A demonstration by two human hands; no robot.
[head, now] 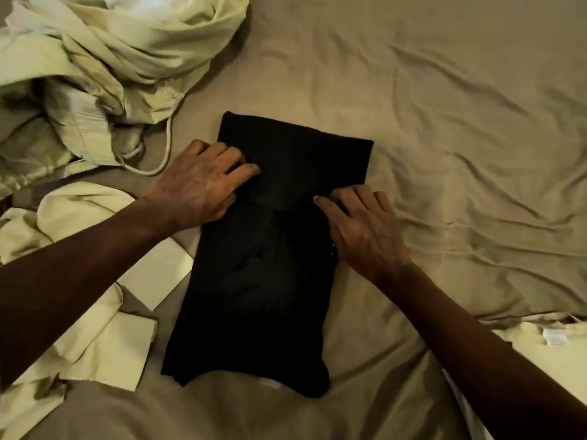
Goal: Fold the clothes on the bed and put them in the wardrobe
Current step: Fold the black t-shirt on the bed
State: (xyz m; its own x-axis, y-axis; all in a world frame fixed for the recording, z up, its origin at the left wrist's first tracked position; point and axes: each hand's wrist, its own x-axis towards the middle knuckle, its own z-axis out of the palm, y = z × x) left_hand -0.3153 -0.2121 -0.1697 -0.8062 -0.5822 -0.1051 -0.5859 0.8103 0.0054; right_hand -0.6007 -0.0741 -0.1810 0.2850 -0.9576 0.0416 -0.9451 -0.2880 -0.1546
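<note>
Your left hand and right hand rest on the black garment, which lies folded into a long strip on the bed sheet. Your fingertips meet a crosswise fold, the left ones near its left edge, the right ones near its right. All fingers are bent; whether they pinch the cloth or only press it cannot be told. Pale green clothes lie heaped beyond your left fingers.

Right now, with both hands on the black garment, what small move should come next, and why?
Probably bring the near end up over the flap. The black garment lies as a long strip; the left hand and right hand press its folded-over far end flat, so one more fold should make it compact.
</note>
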